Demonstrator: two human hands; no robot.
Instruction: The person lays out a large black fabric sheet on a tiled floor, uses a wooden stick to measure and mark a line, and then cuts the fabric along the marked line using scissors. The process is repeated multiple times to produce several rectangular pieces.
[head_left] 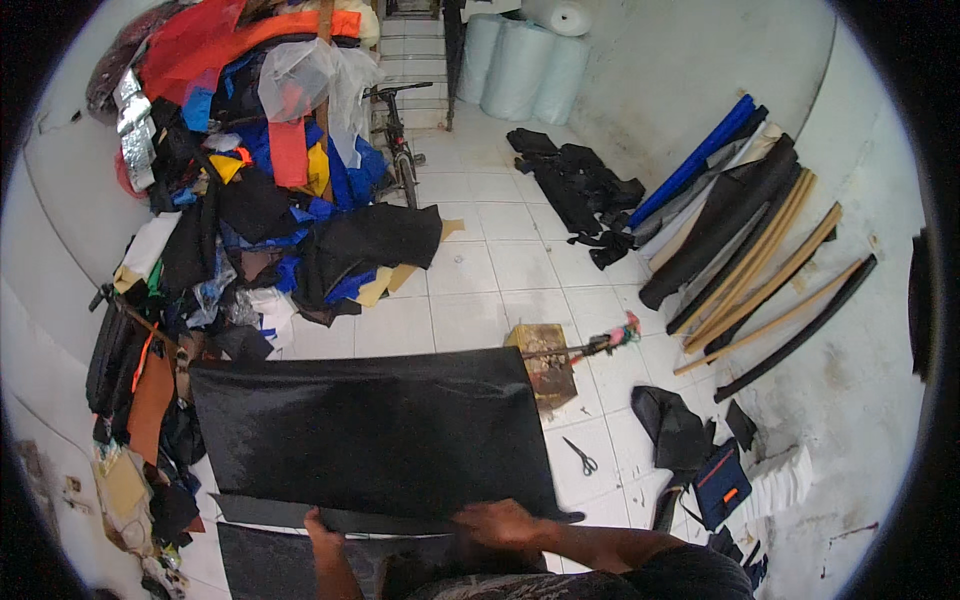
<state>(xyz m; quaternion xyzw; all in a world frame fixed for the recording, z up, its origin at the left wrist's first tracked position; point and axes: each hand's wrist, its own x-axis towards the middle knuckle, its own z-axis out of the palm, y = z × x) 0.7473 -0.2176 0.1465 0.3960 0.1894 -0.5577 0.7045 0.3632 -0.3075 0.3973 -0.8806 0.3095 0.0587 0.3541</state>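
Note:
A wide black sheet (pixel 370 425), smooth and slightly shiny, lies spread out in front of me. Along its near edge runs a narrow black strip (pixel 265 511), which looks like a folded-over or separate band. My left hand (pixel 326 535) grips the strip's near edge, thumb on top, other fingers partly hidden. Farther right, my right hand (pixel 500 524) is closed over the same strip near its right end, fingers curled down. Closer to me lies another black piece (pixel 265 560), partly covered by my arms and body. Black-handled scissors (pixel 581 456) lie on the tiles to the right.
A heap of coloured fabric (pixel 250 190) fills the left side. Beyond the sheet stands a worn box (pixel 543 375) with a rod across it. Rolls and poles (pixel 740 230) lean on the right wall, near a dark blue bag (pixel 718 484). A bicycle (pixel 398 140) stands behind.

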